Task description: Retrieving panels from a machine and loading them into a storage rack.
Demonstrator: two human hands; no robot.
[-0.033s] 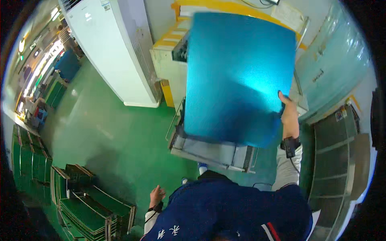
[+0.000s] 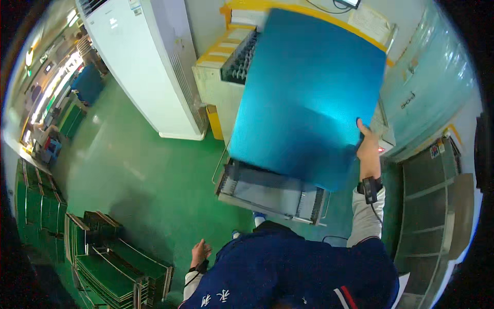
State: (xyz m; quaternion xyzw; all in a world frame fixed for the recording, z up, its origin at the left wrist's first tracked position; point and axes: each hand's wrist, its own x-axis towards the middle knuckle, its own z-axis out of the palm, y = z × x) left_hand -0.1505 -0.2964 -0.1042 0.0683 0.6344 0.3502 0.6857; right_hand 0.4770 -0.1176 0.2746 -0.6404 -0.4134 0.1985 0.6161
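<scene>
A large, shiny blue sheet (image 2: pixel 309 92) hangs tilted in front of me, its lower left corner over a tray-like rack. My right hand (image 2: pixel 368 147) grips its right edge near the lower corner, thumb on the face and the other fingers hidden behind. Down at my left side, my left hand (image 2: pixel 201 252) holds nothing, its fingers loosely curled with the thumb apart. Behind the sheet stands a cream machine (image 2: pixel 218 85) with yellow edging and a row of dark rollers (image 2: pixel 242 62). Below it sits the metal rack (image 2: pixel 265 193) with toothed sides.
A tall white cabinet unit (image 2: pixel 136 67) stands left of the machine. Stacked green panels in racks (image 2: pixel 110 270) are at the lower left. On the right are plastic-wrapped sheets (image 2: pixel 422 87) and a framed grey rack (image 2: pixel 424 206). Green floor (image 2: pixel 154 175) lies between.
The blue sheet has turned clockwise, its top shifting right and its lower left corner left. More of the rollers and the rack now show. My left hand has hardly moved.
</scene>
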